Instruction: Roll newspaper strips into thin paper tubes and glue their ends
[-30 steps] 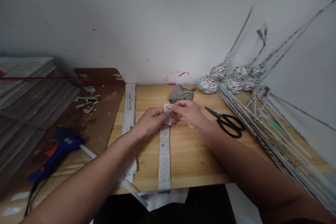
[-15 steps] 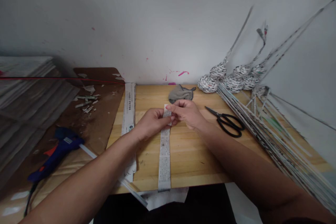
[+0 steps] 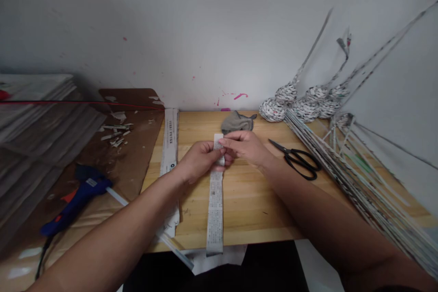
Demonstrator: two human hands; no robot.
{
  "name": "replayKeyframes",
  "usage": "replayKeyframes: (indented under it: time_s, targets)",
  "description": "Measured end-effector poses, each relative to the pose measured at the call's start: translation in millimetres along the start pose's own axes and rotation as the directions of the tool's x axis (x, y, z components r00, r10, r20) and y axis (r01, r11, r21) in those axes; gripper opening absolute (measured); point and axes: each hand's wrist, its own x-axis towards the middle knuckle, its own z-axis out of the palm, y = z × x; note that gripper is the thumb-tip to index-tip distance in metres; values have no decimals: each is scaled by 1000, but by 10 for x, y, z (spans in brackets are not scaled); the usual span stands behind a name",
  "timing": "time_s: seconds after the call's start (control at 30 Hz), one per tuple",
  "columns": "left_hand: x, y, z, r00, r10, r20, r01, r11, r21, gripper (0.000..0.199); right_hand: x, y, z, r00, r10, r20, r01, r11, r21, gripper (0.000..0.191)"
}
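A long printed newspaper strip [image 3: 215,210] runs from between my hands down to the front edge of the wooden table, its lower end reaching just past that edge. My left hand [image 3: 201,159] pinches the strip near its upper end, thumb on top. From the other side, my right hand [image 3: 243,146] grips the same end, its thumb and fingers closed on the paper. The strip's short top end sticks up above my thumbs. Just behind my hands lies a crumpled grey cloth [image 3: 238,122]. Black-handled scissors [image 3: 297,157] rest to the right of my right hand.
A stack of newspaper strips [image 3: 170,146] lies left of my hands. Farther left are a blue glue gun [image 3: 77,196] and paper scraps [image 3: 116,134] on brown cardboard [image 3: 137,146]. At right stand woven paper gourd shapes [image 3: 285,100] beside a bundle of thin paper rolls [image 3: 328,173].
The strip's top end now stands slightly higher above my thumbs and its lower end hangs a little farther down. Both hands keep their hold. The view has shifted slightly.
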Motion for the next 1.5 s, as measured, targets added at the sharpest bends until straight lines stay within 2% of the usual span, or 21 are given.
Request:
replayKeyframes:
  time_s: [0.27, 0.57, 0.87, 1.13, 1.33, 1.5]
  targets:
    - [41, -60, 12, 999, 12, -41, -13, 1000, -14, 28, 22, 32, 58, 993, 28, -111, -17, 995, 101, 29]
    - [14, -15, 27, 999, 42, -30, -41, 999, 32, 28, 10, -37, 102, 984, 81, -157, -50, 980, 193, 34]
    - [-6, -18, 36, 997, 69, -20, -67, 995, 79, 34, -13, -13, 109, 984, 80, -159, -55, 986, 155, 34]
    - [21, -38, 23, 999, 42, -12, -41, 997, 68, 35, -2, 10, 72, 997, 47, -56, -40, 991, 127, 32]
    - [11, -42, 17, 998, 60, 28, -63, 993, 104, 36, -9, -12, 99, 989, 64, -130, -41, 984, 173, 34]
    - [21, -70, 13, 995, 88, 51, -95, 980, 175, 33, -20, -13, 114, 983, 105, -148, -80, 983, 165, 36]
